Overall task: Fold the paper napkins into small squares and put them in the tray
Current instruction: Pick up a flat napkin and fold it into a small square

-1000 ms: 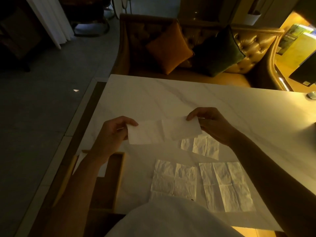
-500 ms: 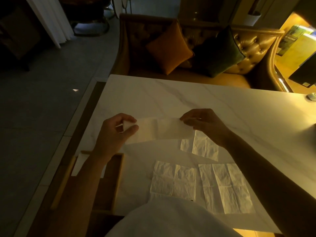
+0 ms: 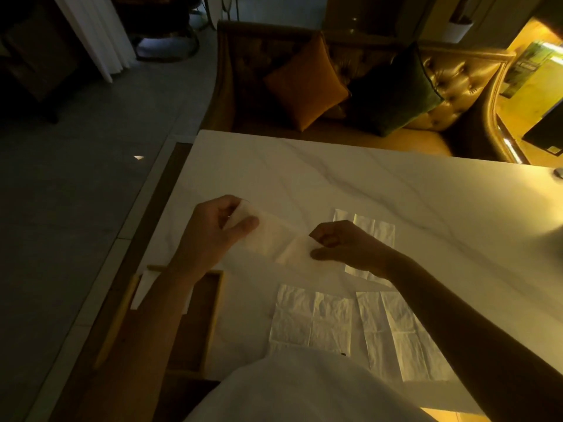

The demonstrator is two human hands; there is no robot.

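A white paper napkin (image 3: 274, 236), folded into a long strip, hangs just above the marble table (image 3: 304, 166). My left hand (image 3: 213, 236) pinches its left end and my right hand (image 3: 344, 245) pinches its right end. Three unfolded napkins lie flat on the table: one (image 3: 310, 321) in front of me, one (image 3: 396, 333) to its right, one (image 3: 368, 226) partly behind my right hand. The wooden tray (image 3: 216, 306) sits at the table's left edge under my left forearm, with a white folded napkin (image 3: 143, 287) in it.
A tufted golden sofa (image 3: 457, 86) with an orange cushion (image 3: 304, 86) and a dark green cushion (image 3: 393, 92) stands beyond the table's far edge. The grey floor (image 3: 76, 208) drops off to the left.
Both hands have dropped closer to the table and the strip has tilted, its right end lower and nearer me. My right hand has moved in towards the left.
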